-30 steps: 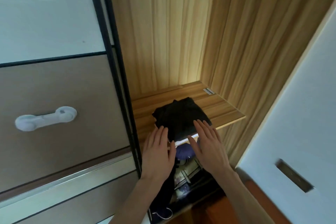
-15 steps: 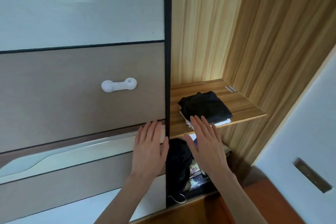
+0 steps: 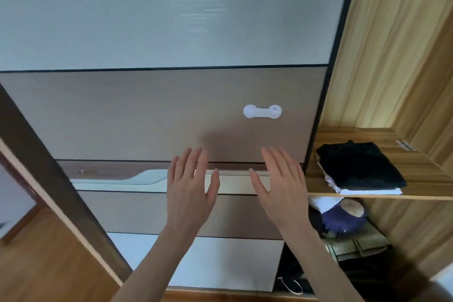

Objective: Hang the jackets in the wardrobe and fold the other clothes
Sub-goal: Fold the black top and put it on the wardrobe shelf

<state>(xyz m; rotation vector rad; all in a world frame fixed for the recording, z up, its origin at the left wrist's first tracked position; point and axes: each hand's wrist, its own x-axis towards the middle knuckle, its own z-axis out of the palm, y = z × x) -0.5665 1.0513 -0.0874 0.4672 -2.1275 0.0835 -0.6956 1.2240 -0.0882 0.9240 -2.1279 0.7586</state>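
Both hands — left hand (image 3: 190, 193), right hand (image 3: 279, 189) — hover flat and empty; folded clothes (image 3: 358, 167) sit shelved, so fetch another garment.

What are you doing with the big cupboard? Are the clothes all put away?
A person is at a wardrobe, holding both hands up flat and empty: the left hand and right hand are in front of the sliding door. Beside the door, a folded black garment lies on a small pile on the wooden shelf. More things sit in a jumble underneath.
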